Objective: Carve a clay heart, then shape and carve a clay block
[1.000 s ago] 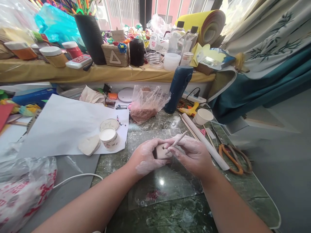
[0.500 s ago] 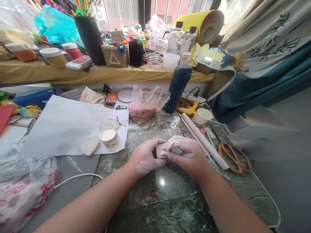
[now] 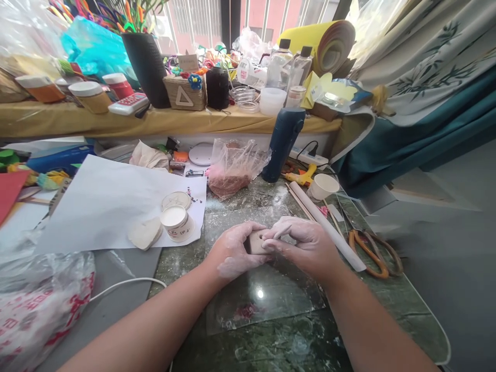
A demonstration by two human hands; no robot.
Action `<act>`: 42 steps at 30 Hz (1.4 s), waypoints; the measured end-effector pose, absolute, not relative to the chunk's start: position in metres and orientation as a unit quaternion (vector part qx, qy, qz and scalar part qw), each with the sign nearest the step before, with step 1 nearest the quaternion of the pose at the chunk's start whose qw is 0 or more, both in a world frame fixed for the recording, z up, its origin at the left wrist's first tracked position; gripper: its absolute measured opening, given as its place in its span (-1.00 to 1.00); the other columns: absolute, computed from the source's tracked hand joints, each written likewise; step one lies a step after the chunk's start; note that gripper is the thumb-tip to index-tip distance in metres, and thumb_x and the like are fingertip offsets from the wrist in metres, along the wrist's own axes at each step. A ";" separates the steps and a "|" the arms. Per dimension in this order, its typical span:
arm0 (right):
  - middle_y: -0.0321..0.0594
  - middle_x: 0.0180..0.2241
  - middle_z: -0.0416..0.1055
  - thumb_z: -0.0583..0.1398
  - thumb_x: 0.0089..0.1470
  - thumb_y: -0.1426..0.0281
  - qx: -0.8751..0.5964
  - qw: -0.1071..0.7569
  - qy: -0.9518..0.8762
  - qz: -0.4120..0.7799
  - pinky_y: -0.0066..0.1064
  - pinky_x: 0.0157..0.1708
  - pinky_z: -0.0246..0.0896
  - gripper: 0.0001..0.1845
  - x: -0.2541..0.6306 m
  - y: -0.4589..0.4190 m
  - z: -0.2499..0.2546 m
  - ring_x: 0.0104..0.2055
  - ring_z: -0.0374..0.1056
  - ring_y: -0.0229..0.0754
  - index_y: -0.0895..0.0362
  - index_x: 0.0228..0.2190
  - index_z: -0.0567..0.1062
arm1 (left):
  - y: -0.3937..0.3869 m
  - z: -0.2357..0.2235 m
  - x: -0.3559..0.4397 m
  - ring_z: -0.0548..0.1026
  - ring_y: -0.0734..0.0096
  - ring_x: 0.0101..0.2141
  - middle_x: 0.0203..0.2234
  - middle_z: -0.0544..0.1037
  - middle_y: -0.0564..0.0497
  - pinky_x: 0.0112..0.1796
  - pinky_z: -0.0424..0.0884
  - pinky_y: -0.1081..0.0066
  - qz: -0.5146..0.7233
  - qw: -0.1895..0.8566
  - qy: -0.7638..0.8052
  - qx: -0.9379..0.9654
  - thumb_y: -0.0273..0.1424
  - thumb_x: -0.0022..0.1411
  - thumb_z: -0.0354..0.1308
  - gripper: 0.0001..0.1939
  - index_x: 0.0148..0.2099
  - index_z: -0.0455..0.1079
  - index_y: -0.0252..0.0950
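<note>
My left hand (image 3: 237, 249), coated in white powder, is closed around a flat block of grey clay (image 3: 256, 243) with a small dark hole in its top face. My right hand (image 3: 300, 238), just as powdery, is in a pinch at the block's right edge, fingertips close by the hole. Between its thumb and fingers shows a small pointed greyish piece (image 3: 284, 231); its kind I cannot make out. Both hands are above a clear sheet (image 3: 267, 302) on the dark green table. To their left, a white tub (image 3: 176, 225) of pale material stands beside a flat clay slab (image 3: 145, 232).
White paper (image 3: 112, 196) lies left. Behind the hands are a bag of brown material (image 3: 230, 181) and a dark blue bottle (image 3: 282, 144). On the right lie a white roller (image 3: 329, 227), thin sticks, scissors (image 3: 370, 253) and a paper cup (image 3: 323, 187). A crowded shelf runs behind.
My right hand has shifted slightly right and its fingers have drawn back, so the small dark hole in the clay block now shows. My left hand keeps its hold.
</note>
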State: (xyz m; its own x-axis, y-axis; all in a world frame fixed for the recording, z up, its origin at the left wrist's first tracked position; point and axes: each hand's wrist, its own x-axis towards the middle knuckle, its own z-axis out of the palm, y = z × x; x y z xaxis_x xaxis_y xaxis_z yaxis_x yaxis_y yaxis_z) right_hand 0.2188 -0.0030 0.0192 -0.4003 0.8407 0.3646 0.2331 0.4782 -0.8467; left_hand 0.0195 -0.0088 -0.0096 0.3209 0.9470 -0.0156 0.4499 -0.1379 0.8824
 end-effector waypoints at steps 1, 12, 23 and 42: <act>-0.25 -0.37 0.58 0.36 0.17 0.36 -0.372 0.426 -0.740 0.364 -0.27 -0.24 0.38 -0.86 0.217 -0.003 0.019 -0.29 0.49 -0.14 0.06 -0.42 0.55 | -0.009 -0.009 0.020 0.59 0.23 -0.19 -0.18 0.65 0.09 -0.13 0.46 0.32 0.292 0.421 0.505 0.695 -0.25 0.00 0.46 -0.53 -0.01 0.52 -0.14; -0.23 -0.29 0.58 0.23 0.30 0.39 -0.320 0.368 -0.794 0.362 -0.25 -0.17 0.37 -0.87 0.226 -0.002 0.023 -0.21 0.48 -0.12 0.01 -0.21 0.62 | -0.009 -0.009 0.020 0.58 0.23 -0.16 -0.15 0.65 0.07 -0.11 0.44 0.32 0.293 0.426 0.498 0.697 -0.26 0.03 0.44 -0.59 -0.04 0.53 -0.15; -0.22 -0.18 0.60 0.17 0.34 0.40 -0.323 0.344 -0.786 0.399 -0.25 -0.07 0.37 -0.79 0.220 -0.009 0.024 -0.11 0.49 -0.12 -0.01 -0.13 0.62 | -0.008 -0.011 0.018 0.58 0.26 -0.16 -0.15 0.65 0.07 -0.08 0.45 0.32 0.298 0.435 0.480 0.701 -0.23 0.08 0.42 -0.60 -0.02 0.51 -0.15; -0.18 -0.23 0.62 0.33 0.21 0.34 -0.325 0.391 -0.763 0.398 -0.14 -0.08 0.41 -0.93 0.221 -0.002 0.010 -0.13 0.51 -0.04 0.01 -0.25 0.65 | -0.009 -0.008 0.018 0.60 0.21 -0.15 -0.15 0.66 0.08 -0.09 0.46 0.30 0.286 0.421 0.502 0.699 -0.22 0.05 0.44 -0.58 -0.03 0.53 -0.14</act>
